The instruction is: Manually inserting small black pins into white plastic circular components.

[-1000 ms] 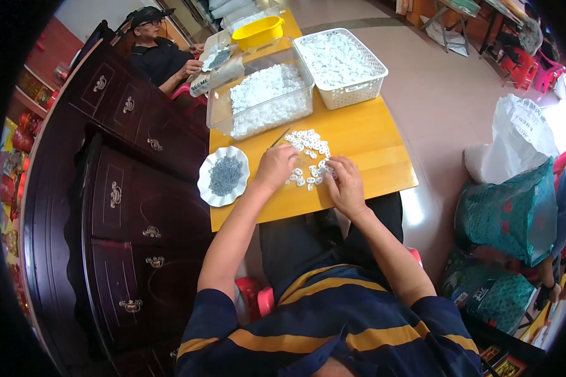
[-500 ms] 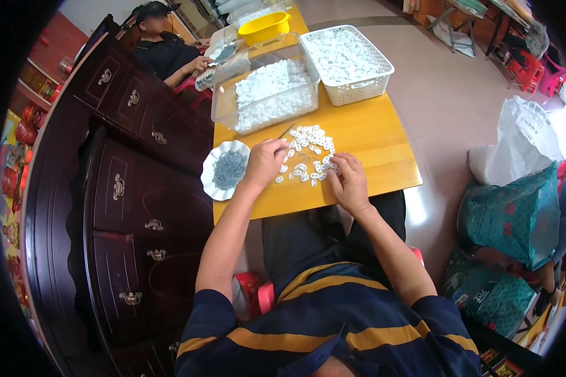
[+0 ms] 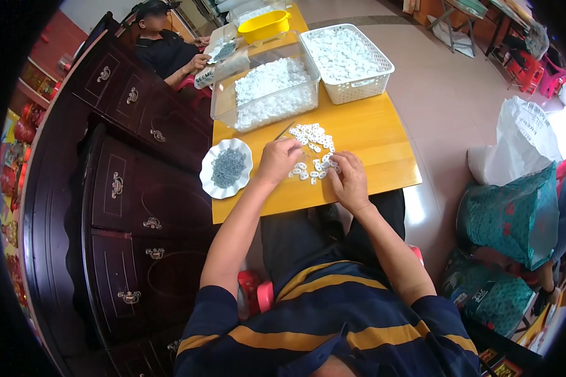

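Small white plastic pieces (image 3: 312, 134), oblong with two dark holes each, lie loosely in front of me on the wooden table (image 3: 377, 141). My left hand (image 3: 279, 162) is over the left side of them, its thumb and fingers pinched together; what they hold is too small to make out. Just beyond those fingers a thin dark pointed tool (image 3: 286, 130) shows; whether the hand holds it I cannot tell. At the right edge of the pieces rests my right hand (image 3: 351, 182), thumb apart from the fingers, fingertips touching some. A white scalloped dish (image 3: 247, 164) of small grey-blue parts (image 3: 229, 168) stands left.
Beyond the pieces are a clear plastic bin (image 3: 223, 110) and a white perforated basket (image 3: 358, 93), both full of white parts. Farther back stands a yellow tub (image 3: 264, 26); a co-worker (image 3: 163, 47) sits there. Dark drawers (image 3: 132, 157) flank the left, large sacks (image 3: 509, 213) the right.
My left hand has moved a little to the right, over the pieces at the left edge of the group. My right hand has stayed nearly still.
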A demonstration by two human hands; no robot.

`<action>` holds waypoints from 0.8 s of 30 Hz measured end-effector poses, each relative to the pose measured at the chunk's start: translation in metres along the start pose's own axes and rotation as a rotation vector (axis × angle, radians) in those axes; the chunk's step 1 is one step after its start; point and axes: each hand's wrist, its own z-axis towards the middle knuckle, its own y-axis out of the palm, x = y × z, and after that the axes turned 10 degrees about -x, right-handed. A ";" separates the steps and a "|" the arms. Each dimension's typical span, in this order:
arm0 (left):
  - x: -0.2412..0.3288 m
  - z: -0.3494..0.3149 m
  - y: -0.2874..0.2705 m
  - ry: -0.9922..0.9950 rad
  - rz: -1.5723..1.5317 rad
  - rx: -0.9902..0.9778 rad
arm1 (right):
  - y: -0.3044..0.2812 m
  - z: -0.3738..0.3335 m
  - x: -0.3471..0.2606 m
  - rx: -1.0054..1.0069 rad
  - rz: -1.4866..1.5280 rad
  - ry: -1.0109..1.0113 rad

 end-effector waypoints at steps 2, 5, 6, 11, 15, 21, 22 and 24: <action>0.004 0.000 -0.001 -0.014 -0.026 0.027 | 0.000 0.000 0.001 -0.002 -0.003 0.001; -0.003 -0.008 -0.011 -0.065 -0.055 0.034 | -0.001 0.001 -0.001 -0.017 0.003 0.016; -0.005 -0.012 -0.016 -0.067 -0.057 0.032 | -0.001 0.001 -0.001 -0.016 0.004 0.012; -0.025 -0.045 -0.051 -0.148 0.003 0.146 | 0.000 0.001 -0.002 -0.023 0.024 0.021; -0.048 -0.074 -0.081 -0.242 0.059 0.200 | 0.000 0.000 -0.001 -0.026 0.038 0.022; -0.069 -0.095 -0.100 -0.300 0.165 0.222 | 0.001 0.000 -0.001 -0.027 0.019 0.008; -0.070 -0.095 -0.099 -0.306 0.246 0.209 | 0.000 0.000 -0.001 -0.024 0.007 0.001; -0.071 -0.094 -0.095 -0.313 0.323 0.199 | 0.000 0.001 -0.002 -0.029 0.001 0.001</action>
